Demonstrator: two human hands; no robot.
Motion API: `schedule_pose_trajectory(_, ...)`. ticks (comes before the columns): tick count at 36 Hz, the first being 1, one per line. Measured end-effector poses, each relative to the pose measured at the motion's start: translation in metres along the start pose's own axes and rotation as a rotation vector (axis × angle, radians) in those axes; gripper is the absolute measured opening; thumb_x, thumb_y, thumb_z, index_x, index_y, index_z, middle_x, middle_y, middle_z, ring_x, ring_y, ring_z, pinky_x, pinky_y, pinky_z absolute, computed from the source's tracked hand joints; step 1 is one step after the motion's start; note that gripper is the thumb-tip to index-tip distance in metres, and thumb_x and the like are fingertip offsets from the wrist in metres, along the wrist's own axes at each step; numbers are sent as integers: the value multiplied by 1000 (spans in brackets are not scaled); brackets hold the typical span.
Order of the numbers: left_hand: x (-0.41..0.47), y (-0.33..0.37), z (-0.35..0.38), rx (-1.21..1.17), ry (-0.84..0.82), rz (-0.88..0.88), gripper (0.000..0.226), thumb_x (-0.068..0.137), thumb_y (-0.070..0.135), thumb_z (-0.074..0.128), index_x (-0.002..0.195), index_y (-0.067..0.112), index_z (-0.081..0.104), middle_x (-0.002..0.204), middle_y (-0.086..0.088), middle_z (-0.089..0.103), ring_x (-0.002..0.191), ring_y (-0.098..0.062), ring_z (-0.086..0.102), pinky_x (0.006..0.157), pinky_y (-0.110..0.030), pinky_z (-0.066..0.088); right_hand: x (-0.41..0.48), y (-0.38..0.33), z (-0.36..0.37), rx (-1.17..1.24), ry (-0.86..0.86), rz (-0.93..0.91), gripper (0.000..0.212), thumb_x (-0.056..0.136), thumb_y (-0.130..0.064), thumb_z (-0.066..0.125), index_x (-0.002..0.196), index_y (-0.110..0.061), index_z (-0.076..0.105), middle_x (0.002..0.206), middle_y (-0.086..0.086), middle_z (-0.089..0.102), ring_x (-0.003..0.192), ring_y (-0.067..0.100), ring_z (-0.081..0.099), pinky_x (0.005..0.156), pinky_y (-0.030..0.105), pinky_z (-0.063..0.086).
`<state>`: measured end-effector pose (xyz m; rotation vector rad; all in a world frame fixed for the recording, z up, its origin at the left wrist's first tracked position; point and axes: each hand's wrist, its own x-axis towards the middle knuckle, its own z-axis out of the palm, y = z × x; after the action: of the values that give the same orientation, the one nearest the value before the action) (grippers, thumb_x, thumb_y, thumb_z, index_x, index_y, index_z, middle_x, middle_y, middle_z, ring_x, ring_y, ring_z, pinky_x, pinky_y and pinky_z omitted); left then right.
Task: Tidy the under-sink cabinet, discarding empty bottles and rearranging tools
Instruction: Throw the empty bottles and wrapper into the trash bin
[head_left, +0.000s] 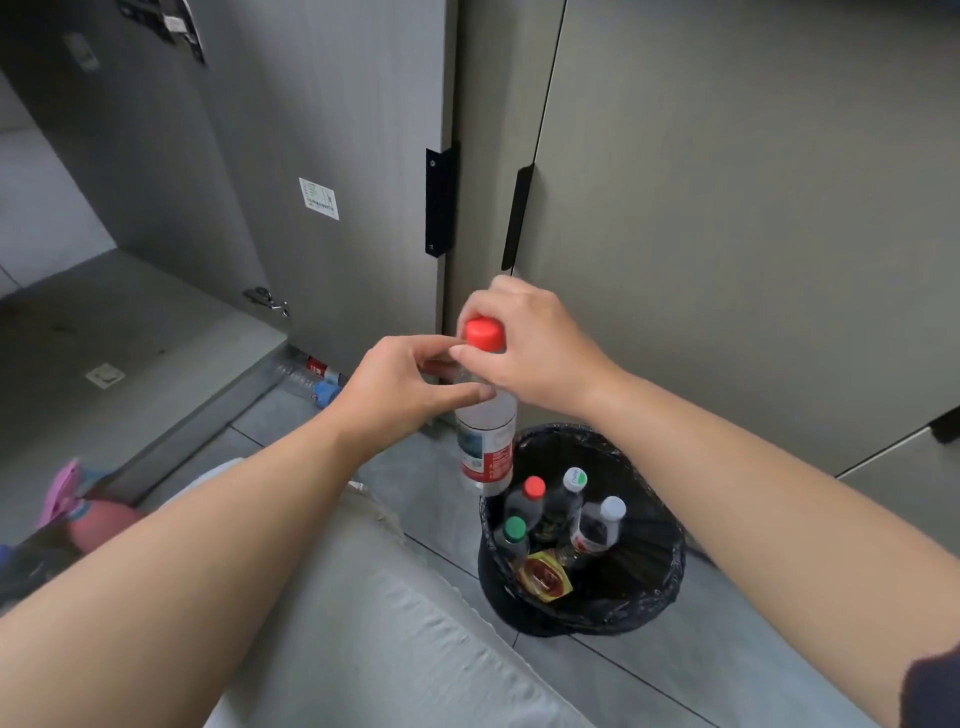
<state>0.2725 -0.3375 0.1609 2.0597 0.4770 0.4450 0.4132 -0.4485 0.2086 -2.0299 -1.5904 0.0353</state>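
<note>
A clear plastic bottle (487, 441) with a red cap (484, 332) and a red-and-white label hangs upright in the air just above the left rim of a black-lined bin (660, 587). My left hand (400, 389) pinches the bottle's neck from the left. My right hand (524, 348) wraps around the cap and neck from the right. Inside the bin stand several capped bottles (558, 514) and a yellow-red wrapper (544, 576).
An open cabinet door (311, 171) with a black handle stands left of centre, and closed grey doors (727, 208) fill the right. Two bottles (317, 376) lie on the floor by the cabinet base. My grey-clad knee (363, 597) is below, and pink items (78, 509) sit at the left.
</note>
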Motion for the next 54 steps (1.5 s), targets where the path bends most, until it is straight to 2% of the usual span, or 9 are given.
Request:
schedule_pose_trajectory(3, 3, -7, 5, 73, -7, -25, 42, 74, 44, 87, 111, 31, 73, 97, 13, 73, 89, -4, 69, 78, -15, 53, -9, 17, -16, -20, -29, 68, 16, 84, -37, 73, 84, -23, 65, 86, -3, 52, 80, 12, 54, 74, 28, 44)
schedule_pose_trajectory(8, 8, -14, 9, 301, 23, -15, 6, 87, 26, 74, 90, 31, 73, 88, 13, 65, 80, 2, 61, 71, -11, 46, -34, 54, -36, -151, -226, 170, 13, 84, -35, 73, 82, -23, 66, 80, -8, 52, 74, 7, 51, 72, 27, 38)
schedule_pose_trajectory(13, 12, -16, 13, 398, -25, -17, 19, 88, 16, 66, 82, 34, 70, 85, 11, 58, 76, -2, 58, 66, -9, 38, -76, 88, -9, -259, -556, 340, 11, 81, -33, 70, 81, -31, 60, 86, -13, 52, 85, 14, 54, 76, 31, 48)
schedule_pose_trajectory(17, 12, -17, 17, 450, -64, -11, 23, 88, 17, 64, 79, 37, 67, 83, 14, 55, 76, 2, 57, 61, -5, 36, -111, 110, 26, -275, -707, 411, 11, 76, -21, 63, 84, -28, 60, 84, -14, 49, 80, 13, 51, 58, 23, 36)
schedule_pose_trajectory(21, 11, -19, 17, 451, -88, -15, 23, 88, 15, 62, 81, 36, 69, 85, 14, 57, 78, 0, 58, 62, -8, 34, -141, 123, 56, -337, -806, 467, 15, 75, -17, 58, 84, -29, 55, 95, -7, 47, 79, 17, 55, 62, 32, 44)
schedule_pose_trajectory(27, 11, -23, 16, 435, -113, -29, 25, 88, 13, 62, 81, 36, 68, 86, 12, 62, 78, -4, 60, 70, -24, 46, -172, 133, 85, -483, -824, 464, 18, 86, -16, 55, 100, -28, 54, 111, 1, 48, 85, 27, 50, 71, 37, 44)
schedule_pose_trajectory(42, 12, -29, 16, 429, -165, -51, 27, 88, 14, 59, 77, 38, 65, 84, 15, 64, 78, -3, 60, 67, -19, 44, -176, 136, 88, -665, -923, 484, 35, 86, -19, 61, 121, -21, 54, 122, 5, 53, 106, 31, 60, 70, 39, 44)
schedule_pose_trajectory(46, 11, -30, 14, 444, -186, -76, 23, 89, 16, 59, 80, 35, 67, 83, 15, 64, 77, -1, 59, 66, -18, 43, -150, 124, 72, -631, -816, 454, 31, 88, -37, 60, 115, -22, 55, 115, 3, 56, 102, 30, 62, 71, 38, 46)
schedule_pose_trajectory(54, 14, -44, -26, 458, -251, -251, 11, 91, 27, 60, 90, 25, 71, 83, 15, 67, 85, -15, 65, 78, -27, 54, -63, 76, 49, -379, -436, 275, 10, 90, -41, 53, 97, -35, 54, 93, -14, 60, 85, 18, 60, 69, 33, 51)
